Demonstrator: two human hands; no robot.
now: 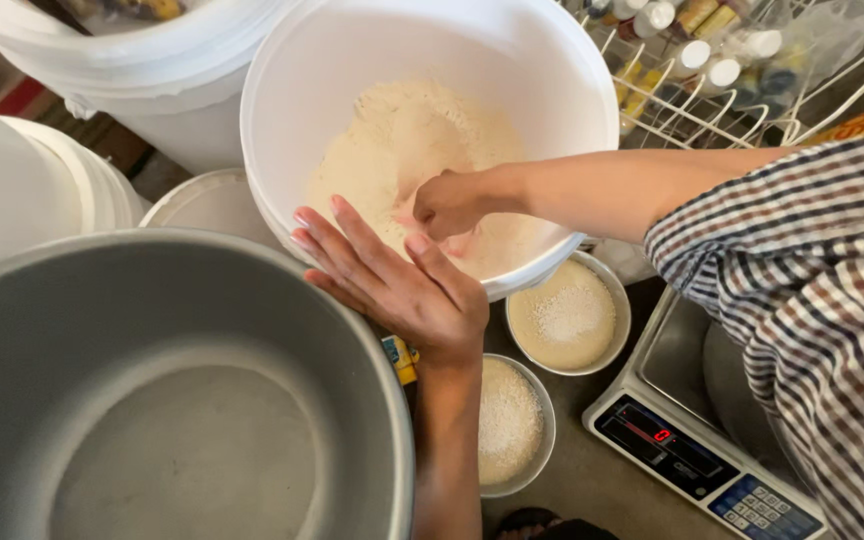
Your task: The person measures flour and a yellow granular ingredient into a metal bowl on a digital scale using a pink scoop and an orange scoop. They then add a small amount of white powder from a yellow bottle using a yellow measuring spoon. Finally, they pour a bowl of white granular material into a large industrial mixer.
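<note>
A white plastic bucket (282, 90) holds a heap of pale flour (407, 140). My right hand (447, 203) reaches into it from the right, a checked sleeve on the arm. Its fingers are closed around a pink scoop (464, 244) that is mostly buried in the flour. My left hand (392, 280) lies flat against the bucket's outer near wall, fingers spread and holding nothing.
A big grey metal bowl (152, 400) fills the lower left. Two small bowls of white grains (567, 315) (507, 420) sit beside a digital scale (692, 450). More white buckets (132, 70) and a lid (207, 205) stand at left; a wire rack of bottles (692, 60) is at top right.
</note>
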